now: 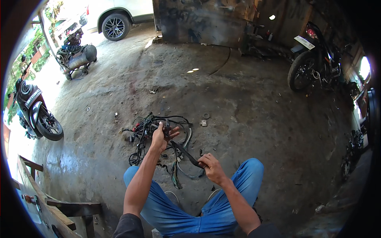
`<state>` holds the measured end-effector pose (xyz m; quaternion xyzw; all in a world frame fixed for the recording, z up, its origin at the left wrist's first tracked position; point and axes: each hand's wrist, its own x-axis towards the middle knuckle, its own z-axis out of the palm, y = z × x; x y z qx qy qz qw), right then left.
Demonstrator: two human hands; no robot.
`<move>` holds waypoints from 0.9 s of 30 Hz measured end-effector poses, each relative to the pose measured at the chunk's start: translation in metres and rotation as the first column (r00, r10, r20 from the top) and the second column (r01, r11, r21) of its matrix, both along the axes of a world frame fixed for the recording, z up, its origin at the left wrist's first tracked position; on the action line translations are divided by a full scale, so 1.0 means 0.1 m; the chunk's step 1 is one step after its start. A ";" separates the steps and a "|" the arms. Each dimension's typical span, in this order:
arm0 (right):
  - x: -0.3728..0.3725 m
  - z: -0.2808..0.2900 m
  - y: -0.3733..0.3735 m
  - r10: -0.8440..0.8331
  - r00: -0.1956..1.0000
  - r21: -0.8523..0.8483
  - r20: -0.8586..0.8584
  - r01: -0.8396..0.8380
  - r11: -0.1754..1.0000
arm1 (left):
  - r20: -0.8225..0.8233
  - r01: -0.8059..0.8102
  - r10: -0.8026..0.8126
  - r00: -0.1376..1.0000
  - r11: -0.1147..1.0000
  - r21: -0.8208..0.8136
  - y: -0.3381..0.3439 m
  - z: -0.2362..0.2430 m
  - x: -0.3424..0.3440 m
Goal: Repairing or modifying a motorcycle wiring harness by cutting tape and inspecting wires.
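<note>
- On the pale plate (304, 42) of the right-hand motorcycle (332, 59): marked, too small to read.
- On the plate (33, 98) of the left-hand motorcycle (36, 110): likewise unreadable.
- Across the dark panel (198, 23): scrawled, not legible.

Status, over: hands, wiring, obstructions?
Right hand gripping black wrapped cable. Left hand at tangled wiring, grip unclear. Loose wires beside the cable, might snag.
</note>
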<state>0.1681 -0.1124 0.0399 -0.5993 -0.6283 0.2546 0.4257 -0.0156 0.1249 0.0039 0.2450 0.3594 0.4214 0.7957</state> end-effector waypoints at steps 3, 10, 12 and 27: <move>-0.03 0.02 -0.05 -0.021 0.997 0.007 -0.072 0.021 1.000 | -0.031 -0.059 0.058 0.998 0.998 -0.019 -0.03 0.09 0.01; -0.01 0.06 -0.16 -0.020 0.993 0.014 -0.114 0.022 1.000 | -0.073 -0.004 0.006 0.997 1.000 0.030 0.00 0.01 -0.09; -0.02 0.04 -0.15 0.009 0.995 0.051 -0.101 -0.004 0.999 | -0.092 -0.023 0.026 0.995 0.999 0.033 0.06 -0.11 -0.10; -0.42 -0.03 0.45 -0.012 1.000 -0.029 -0.020 0.011 1.000 | -0.337 -0.125 0.218 0.916 0.953 0.277 -0.44 -0.01 0.27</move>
